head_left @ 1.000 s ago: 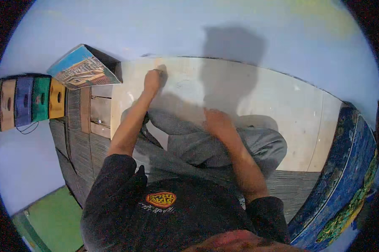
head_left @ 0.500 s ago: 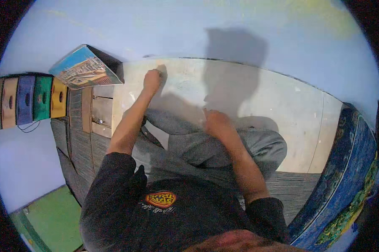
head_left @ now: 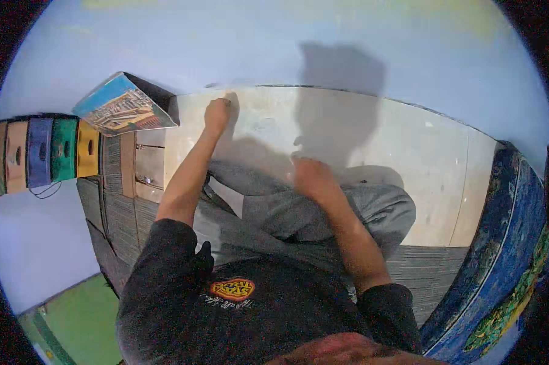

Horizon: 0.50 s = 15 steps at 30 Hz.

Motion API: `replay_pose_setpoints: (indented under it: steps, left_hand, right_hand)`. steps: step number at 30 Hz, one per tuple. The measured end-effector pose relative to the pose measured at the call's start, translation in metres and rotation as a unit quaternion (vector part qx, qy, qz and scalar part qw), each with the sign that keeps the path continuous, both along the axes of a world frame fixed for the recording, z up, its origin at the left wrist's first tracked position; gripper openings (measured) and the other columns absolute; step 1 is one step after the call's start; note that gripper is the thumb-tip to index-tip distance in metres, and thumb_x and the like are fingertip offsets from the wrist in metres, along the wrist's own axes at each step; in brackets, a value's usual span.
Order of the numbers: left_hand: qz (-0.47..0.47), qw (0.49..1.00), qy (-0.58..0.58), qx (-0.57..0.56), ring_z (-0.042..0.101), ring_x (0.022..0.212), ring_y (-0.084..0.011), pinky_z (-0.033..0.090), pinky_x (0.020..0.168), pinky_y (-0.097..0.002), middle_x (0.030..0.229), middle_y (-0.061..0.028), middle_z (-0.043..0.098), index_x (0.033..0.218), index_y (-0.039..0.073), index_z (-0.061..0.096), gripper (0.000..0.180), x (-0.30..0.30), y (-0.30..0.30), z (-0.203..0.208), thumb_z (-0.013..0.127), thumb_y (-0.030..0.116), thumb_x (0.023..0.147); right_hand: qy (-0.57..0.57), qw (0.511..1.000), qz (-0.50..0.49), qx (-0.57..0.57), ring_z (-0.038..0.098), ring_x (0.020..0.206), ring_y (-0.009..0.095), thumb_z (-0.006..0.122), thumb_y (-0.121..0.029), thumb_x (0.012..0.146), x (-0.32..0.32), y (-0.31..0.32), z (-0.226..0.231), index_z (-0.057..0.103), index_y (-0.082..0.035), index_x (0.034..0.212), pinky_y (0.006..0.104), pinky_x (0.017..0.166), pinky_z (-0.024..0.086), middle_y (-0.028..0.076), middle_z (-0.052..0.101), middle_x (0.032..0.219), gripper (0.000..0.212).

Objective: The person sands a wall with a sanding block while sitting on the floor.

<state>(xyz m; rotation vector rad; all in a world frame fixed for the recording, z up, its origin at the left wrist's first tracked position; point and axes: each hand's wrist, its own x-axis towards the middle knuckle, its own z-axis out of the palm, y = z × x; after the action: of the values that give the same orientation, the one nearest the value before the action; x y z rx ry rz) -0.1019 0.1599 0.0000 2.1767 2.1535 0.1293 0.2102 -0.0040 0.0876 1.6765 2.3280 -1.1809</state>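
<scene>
Head view: a bare left hand (head_left: 217, 113) and a bare right hand (head_left: 314, 177) are working at a pale, flat, wood-like board (head_left: 420, 161).
The board is lying before the legs in grey cloth trousers (head_left: 280, 213). Left fingers are curling inward near its far edge, right ones bending nearer the knees; whether either is pinching anything, I cannot tell. Faint marks (head_left: 265, 125) are showing, but no clear result, so what is done or left is staying unreadable.

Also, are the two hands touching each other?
No, the left hand and the right hand are apart, with pale board showing between them.
</scene>
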Motion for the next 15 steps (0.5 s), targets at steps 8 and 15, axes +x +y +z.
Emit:
replay_pose_setpoints:
  steps: [8,15]
  left_hand:
    - [-0.08,0.992,-0.094,-0.021,0.065,0.079,-0.0414,0.053,0.073,-0.0459,0.083,-0.0255,0.066,0.089,0.002,0.073,0.024,0.04,-0.023,-0.007,0.06,0.022,0.083]
    - [0.007,1.0,-0.014,0.018,0.066,0.079,-0.04,0.054,0.072,-0.0454,0.083,-0.0224,0.068,0.091,-0.001,0.071,0.02,-0.013,-0.001,-0.029,0.058,0.013,0.083]
  right_hand:
    - [0.034,0.999,-0.008,0.038,0.061,0.103,0.038,0.059,-0.028,0.088,0.008,-0.002,-0.01,0.056,-0.001,0.114,0.0482,0.089,0.048,0.022,0.064,0.107,0.037]
    - [0.008,1.0,0.009,0.005,0.06,0.104,0.038,0.058,-0.032,0.089,-0.003,-0.003,-0.004,0.055,-0.003,0.123,0.0471,0.09,0.048,0.021,0.064,0.11,0.045]
